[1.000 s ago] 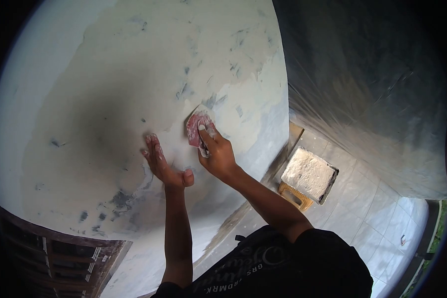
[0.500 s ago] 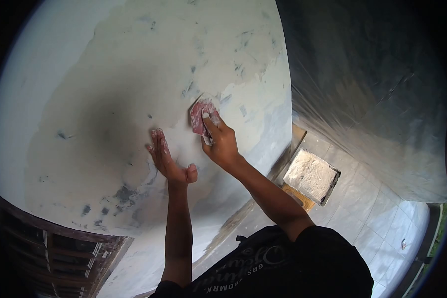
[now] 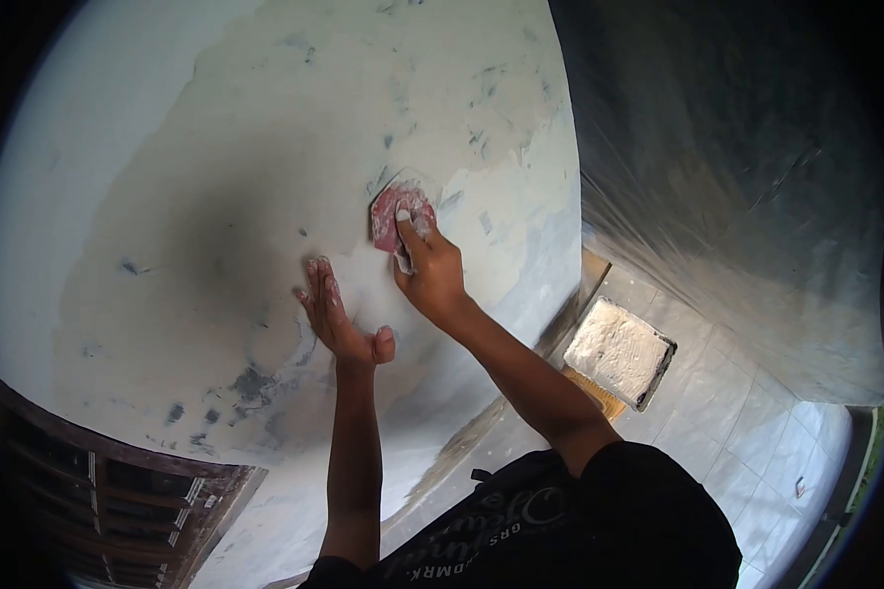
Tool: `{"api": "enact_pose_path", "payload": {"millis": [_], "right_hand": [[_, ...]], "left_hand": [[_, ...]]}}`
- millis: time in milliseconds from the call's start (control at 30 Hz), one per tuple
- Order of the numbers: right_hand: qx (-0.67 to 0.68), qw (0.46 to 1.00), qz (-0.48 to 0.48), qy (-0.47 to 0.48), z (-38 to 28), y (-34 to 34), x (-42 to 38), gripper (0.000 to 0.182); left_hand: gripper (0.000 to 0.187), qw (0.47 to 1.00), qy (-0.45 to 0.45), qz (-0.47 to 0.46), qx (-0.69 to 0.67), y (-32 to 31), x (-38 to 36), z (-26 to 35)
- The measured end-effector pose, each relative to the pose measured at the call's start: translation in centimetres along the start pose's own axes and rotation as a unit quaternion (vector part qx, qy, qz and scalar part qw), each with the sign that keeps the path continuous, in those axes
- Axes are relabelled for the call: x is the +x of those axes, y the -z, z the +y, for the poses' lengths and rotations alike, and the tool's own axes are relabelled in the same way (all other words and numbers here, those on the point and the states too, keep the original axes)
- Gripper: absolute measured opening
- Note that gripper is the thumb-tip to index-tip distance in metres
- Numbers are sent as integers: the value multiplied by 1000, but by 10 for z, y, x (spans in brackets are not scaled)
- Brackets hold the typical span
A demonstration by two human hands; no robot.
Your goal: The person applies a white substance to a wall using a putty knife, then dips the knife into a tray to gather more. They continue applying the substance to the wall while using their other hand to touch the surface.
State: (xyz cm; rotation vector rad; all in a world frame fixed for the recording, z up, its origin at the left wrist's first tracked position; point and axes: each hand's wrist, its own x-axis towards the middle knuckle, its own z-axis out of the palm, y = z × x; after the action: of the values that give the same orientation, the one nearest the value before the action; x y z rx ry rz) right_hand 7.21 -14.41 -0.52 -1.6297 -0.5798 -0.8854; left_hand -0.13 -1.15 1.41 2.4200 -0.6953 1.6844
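Note:
A pale plastered wall [image 3: 265, 167] with grey patches fills the view. My right hand [image 3: 427, 270] presses a folded piece of reddish sandpaper [image 3: 395, 216], dusted white, flat against the wall. My left hand [image 3: 339, 314] rests open on the wall just to the lower left of it, fingers together and dusty, holding nothing.
Down on the tiled floor [image 3: 727, 432] at the right sits a tray of white filler [image 3: 619, 351] on a yellowish wooden stool [image 3: 591, 388]. A dark side wall [image 3: 737, 167] stands at the right. A wooden slatted frame [image 3: 98, 501] lies at the lower left.
My right hand has slid the sandpaper slightly up the wall. The left hand stays flat against the wall, and the view has shifted a little.

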Motion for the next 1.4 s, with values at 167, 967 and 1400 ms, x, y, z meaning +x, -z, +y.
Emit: {"api": "enact_pose_path", "payload": {"millis": [167, 967, 1400], "right_hand": [[67, 997, -19, 41, -5, 10, -65, 62], [-24, 993, 101, -59, 6, 13, 48, 50], [26, 990, 139, 21, 6, 26, 2, 56]], "left_hand": [[80, 1000, -4, -8, 1, 2, -2, -1], [72, 998, -52, -13, 25, 14, 56, -6], [76, 998, -54, 26, -14, 13, 49, -10]]}}
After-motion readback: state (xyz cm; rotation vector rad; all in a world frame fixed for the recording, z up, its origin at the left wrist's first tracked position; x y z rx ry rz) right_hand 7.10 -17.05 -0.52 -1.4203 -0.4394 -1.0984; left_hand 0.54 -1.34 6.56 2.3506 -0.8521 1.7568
